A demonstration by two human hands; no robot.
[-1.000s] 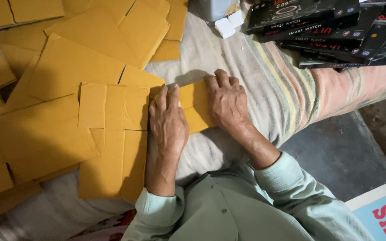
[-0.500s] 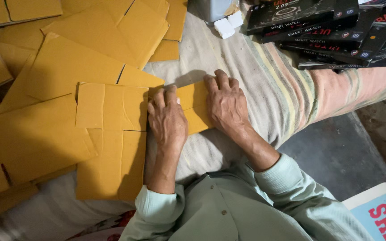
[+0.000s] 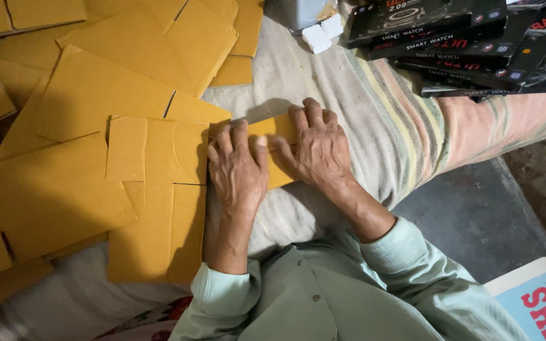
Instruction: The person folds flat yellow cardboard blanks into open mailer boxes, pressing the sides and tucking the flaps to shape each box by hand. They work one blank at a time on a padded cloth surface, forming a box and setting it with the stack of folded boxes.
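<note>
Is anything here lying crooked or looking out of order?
Yes. The yellow cardboard sheets lie overlapped at mixed angles, not in a square stack. The black boxes are also fanned out unevenly. The piece under both hands looks flat.

Striped cloth covers a bed, dark grey floor on the right, black boxes stacked far right, light's pretty dim.
</note>
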